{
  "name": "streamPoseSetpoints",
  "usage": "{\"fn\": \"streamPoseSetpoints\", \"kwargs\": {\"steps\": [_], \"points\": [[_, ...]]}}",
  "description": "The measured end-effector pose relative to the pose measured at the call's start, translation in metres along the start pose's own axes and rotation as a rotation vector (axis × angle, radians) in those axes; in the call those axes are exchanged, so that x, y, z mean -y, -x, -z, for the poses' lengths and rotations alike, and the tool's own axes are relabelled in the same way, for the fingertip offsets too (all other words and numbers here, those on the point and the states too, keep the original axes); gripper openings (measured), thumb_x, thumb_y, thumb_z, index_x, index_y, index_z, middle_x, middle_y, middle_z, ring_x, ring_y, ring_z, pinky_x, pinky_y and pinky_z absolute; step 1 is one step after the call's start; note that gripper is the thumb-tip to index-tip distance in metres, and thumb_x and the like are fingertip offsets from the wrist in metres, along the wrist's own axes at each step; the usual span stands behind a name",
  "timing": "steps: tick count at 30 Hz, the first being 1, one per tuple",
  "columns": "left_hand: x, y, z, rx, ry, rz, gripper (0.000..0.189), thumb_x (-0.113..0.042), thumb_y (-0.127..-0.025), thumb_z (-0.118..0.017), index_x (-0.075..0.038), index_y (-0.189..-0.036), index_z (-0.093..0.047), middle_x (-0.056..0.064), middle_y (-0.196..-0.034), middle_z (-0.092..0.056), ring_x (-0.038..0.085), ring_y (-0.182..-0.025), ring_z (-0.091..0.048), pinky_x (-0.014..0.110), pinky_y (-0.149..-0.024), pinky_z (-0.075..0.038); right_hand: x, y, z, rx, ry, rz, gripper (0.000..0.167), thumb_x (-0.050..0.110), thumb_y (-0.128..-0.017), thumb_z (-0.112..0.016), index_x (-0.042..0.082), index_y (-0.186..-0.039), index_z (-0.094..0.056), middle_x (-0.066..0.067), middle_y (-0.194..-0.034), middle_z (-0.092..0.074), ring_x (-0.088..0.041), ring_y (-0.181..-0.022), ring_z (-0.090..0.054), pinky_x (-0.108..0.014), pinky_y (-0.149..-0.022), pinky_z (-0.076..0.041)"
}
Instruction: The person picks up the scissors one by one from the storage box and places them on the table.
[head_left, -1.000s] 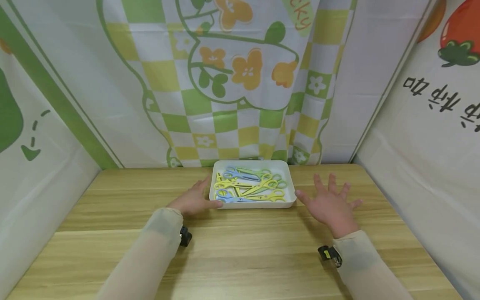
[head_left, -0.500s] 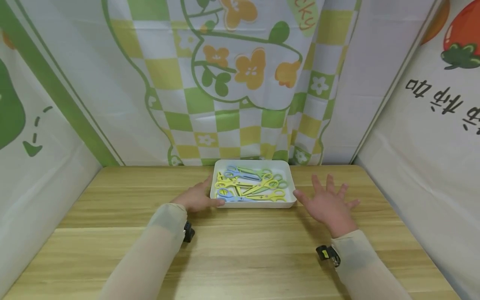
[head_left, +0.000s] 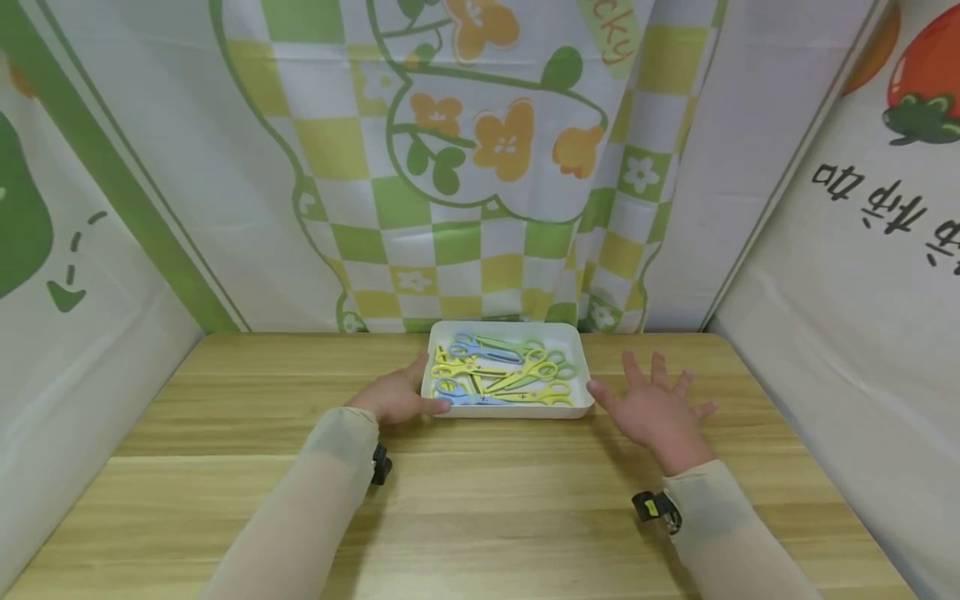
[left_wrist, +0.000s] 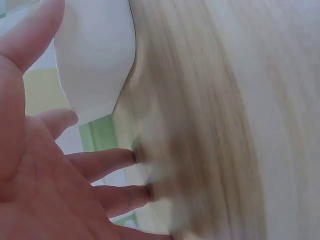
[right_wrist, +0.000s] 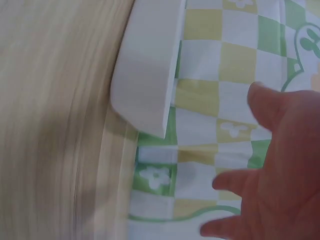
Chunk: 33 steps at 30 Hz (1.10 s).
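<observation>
A white rectangular tray [head_left: 542, 412] stands at the back of the table, holding several pairs of scissors. Yellow scissors [head_left: 528, 372], blue scissors [head_left: 480, 348] and green scissors [head_left: 562, 367] lie jumbled inside it. My left hand [head_left: 393, 397] is at the tray's left side, thumb over the front left corner. In the left wrist view its index fingertip [left_wrist: 70, 117] is right at the tray's corner, and the other fingers extend straight toward the table. To the right of the tray, my right hand [head_left: 654, 414] is spread wide, its thumb tip near the front right corner.
The wooden table [head_left: 480, 500] extends toward me in front of the tray. Close behind it hangs a green and yellow checked curtain [head_left: 457, 242]. Printed fabric walls rise on the left [head_left: 97, 358] and right [head_left: 825, 333].
The head view has shifted slightly. My left hand and wrist have edged a little to the right, toward the tray. The scissors keep their places, and my right hand stays spread almost where it was.
</observation>
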<state>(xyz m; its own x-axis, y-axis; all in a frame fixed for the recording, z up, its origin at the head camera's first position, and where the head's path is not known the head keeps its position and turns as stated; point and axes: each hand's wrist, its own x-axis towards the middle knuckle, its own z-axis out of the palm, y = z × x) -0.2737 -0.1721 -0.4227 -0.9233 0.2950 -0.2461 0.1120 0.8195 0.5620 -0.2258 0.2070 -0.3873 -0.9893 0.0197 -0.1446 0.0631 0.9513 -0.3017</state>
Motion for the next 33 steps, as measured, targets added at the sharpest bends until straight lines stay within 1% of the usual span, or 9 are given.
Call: {"fn": "streamPoseSetpoints", "kwargs": {"steps": [2, 5, 9, 12, 15, 18, 24, 28, 33], "points": [[-0.001, 0.001, 0.000, 0.010, -0.006, 0.004, 0.108, -0.057, -0.089, -0.068, -0.006, -0.160, -0.004, 0.021, -0.158, -0.026, 0.043, -0.141, -0.029, 0.055, -0.113, -0.024, -0.002, -0.004, 0.001, 0.029, -0.038, 0.046, 0.108, 0.087, -0.085, -0.016, 0.012, -0.161, -0.010, -0.033, -0.159, 0.005, -0.067, -0.134, 0.009, -0.088, -0.087, 0.004], [-0.001, 0.001, 0.001, 0.021, -0.013, 0.007, 0.108, -0.058, -0.089, -0.067, -0.006, -0.160, -0.004, 0.022, -0.158, -0.026, 0.043, -0.141, -0.030, 0.054, -0.112, -0.026, -0.004, -0.015, 0.005, 0.074, -0.160, 0.157, 0.098, 0.077, -0.094, -0.022, 0.004, -0.159, -0.014, -0.034, -0.159, -0.004, -0.060, -0.140, -0.001, -0.079, -0.102, -0.006], [-0.002, 0.002, 0.002, 0.026, -0.015, 0.013, 0.109, -0.058, -0.089, -0.067, -0.007, -0.160, -0.003, 0.022, -0.158, -0.026, 0.042, -0.140, -0.031, 0.054, -0.112, -0.026, -0.002, -0.030, 0.015, 0.117, -0.328, 0.242, 0.086, 0.061, -0.101, -0.041, -0.002, -0.156, -0.023, -0.032, -0.157, -0.019, -0.050, -0.144, -0.012, -0.064, -0.112, -0.013], [-0.003, 0.003, 0.002, 0.027, -0.006, 0.014, 0.109, -0.058, -0.089, -0.067, -0.007, -0.160, -0.003, 0.022, -0.158, -0.026, 0.043, -0.140, -0.032, 0.054, -0.112, -0.026, 0.000, -0.041, 0.022, 0.133, -0.372, 0.226, 0.083, 0.055, -0.097, -0.056, 0.002, -0.156, -0.029, -0.029, -0.157, -0.025, -0.049, -0.143, -0.019, -0.063, -0.111, -0.019], [-0.002, 0.002, 0.002, 0.028, 0.001, 0.011, 0.110, -0.059, -0.088, -0.068, -0.007, -0.160, -0.002, 0.021, -0.159, -0.025, 0.042, -0.140, -0.031, 0.054, -0.112, -0.026, 0.000, -0.052, 0.025, 0.146, -0.390, 0.199, 0.082, 0.052, -0.094, -0.063, 0.006, -0.155, -0.034, -0.027, -0.157, -0.026, -0.049, -0.142, -0.021, -0.063, -0.111, -0.021], [0.000, -0.001, 0.001, 0.029, 0.002, 0.006, 0.113, -0.061, -0.086, -0.068, -0.006, -0.160, -0.003, 0.021, -0.159, -0.024, 0.042, -0.141, -0.031, 0.054, -0.112, -0.026, 0.000, -0.062, 0.024, 0.182, -0.431, 0.163, 0.081, 0.053, -0.093, -0.065, 0.010, -0.155, -0.036, -0.024, -0.158, -0.026, -0.049, -0.141, -0.023, -0.064, -0.109, -0.025], [0.005, -0.006, -0.001, 0.029, 0.008, 0.014, 0.117, -0.065, -0.082, -0.070, -0.008, -0.161, -0.004, 0.019, -0.158, -0.026, 0.040, -0.140, -0.033, 0.052, -0.112, -0.027, 0.002, -0.079, 0.020, 0.299, -0.594, 0.043, 0.083, 0.061, -0.088, -0.066, 0.021, -0.156, -0.038, -0.014, -0.163, -0.018, -0.053, -0.141, -0.021, -0.076, -0.098, -0.028], [0.006, -0.009, -0.001, 0.031, 0.019, -0.007, 0.119, -0.065, -0.082, -0.071, -0.006, -0.160, -0.003, 0.024, -0.156, -0.028, 0.045, -0.138, -0.034, 0.058, -0.110, -0.027, 0.007, -0.088, 0.017, 0.288, -0.648, 0.015, 0.078, 0.056, -0.091, -0.065, 0.018, -0.154, -0.040, -0.014, -0.163, -0.018, -0.050, -0.143, -0.017, -0.077, -0.099, -0.023], [0.006, -0.008, 0.001, 0.039, 0.029, 0.000, 0.120, -0.062, -0.082, -0.072, -0.006, -0.160, -0.001, 0.024, -0.157, -0.028, 0.043, -0.139, -0.034, 0.055, -0.111, -0.028, 0.012, -0.096, 0.015, 0.288, -0.650, -0.006, 0.073, 0.051, -0.092, -0.067, 0.016, -0.151, -0.045, -0.016, -0.162, -0.022, -0.047, -0.144, -0.018, -0.071, -0.106, -0.021]]}}
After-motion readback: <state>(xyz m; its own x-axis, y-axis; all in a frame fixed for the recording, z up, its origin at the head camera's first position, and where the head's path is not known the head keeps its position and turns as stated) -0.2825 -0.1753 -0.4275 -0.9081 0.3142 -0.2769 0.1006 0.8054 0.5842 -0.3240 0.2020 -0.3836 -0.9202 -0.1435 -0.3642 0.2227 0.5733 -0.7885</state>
